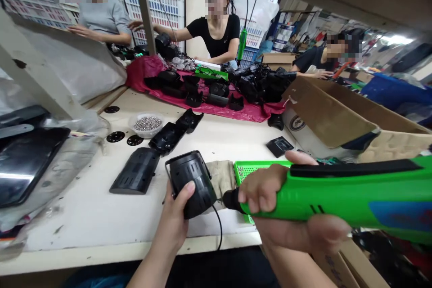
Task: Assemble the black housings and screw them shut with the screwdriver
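Note:
My left hand (pixel 178 209) holds a black plastic housing (pixel 191 180) with a cable hanging from its lower right side. In my right hand (pixel 283 207) is a green electric screwdriver (pixel 337 193), its dark tip at the right edge of the housing. Whether the bit touches a screw is too small to tell. Under and behind the tip lie a beige cloth (pixel 221 175) and a green perforated tray (pixel 248 168), partly hidden by my right hand. A black curved shell (pixel 135 172) rests left of the housing, near open black shells (pixel 168 138).
A bowl of small screws (pixel 147 124) stands behind, near black discs (pixel 115 137). Black parts cover a magenta cloth (pixel 212 107) at the back. An open cardboard box (pixel 332 112) is at the right, a black block (pixel 280 146) beside it. Several people sit beyond.

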{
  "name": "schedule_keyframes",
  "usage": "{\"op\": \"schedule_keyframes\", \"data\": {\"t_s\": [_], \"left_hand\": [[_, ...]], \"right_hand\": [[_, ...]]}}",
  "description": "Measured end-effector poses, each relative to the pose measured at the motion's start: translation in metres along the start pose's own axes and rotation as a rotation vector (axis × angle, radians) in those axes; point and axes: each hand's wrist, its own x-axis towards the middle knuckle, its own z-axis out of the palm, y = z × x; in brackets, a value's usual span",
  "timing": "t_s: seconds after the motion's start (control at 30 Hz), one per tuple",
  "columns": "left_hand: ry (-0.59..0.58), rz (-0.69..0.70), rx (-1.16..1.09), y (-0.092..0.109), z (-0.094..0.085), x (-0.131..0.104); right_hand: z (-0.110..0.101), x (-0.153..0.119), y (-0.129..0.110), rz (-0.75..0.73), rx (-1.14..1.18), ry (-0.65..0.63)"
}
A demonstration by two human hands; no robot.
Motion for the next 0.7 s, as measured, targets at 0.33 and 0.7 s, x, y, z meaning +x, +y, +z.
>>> {"op": "schedule_keyframes", "data": {"t_s": [0.33,0.7], "left_hand": [[0.090,0.030,0.002,0.000,0.004,-0.001],[0.095,0.060,0.011,-0.003,0.007,0.001]], "right_hand": [[-0.004,0.005,0.020,-0.055,-0.005,0.061],[-0.006,0.004,0.040,-0.024,-0.019,0.005]]}}
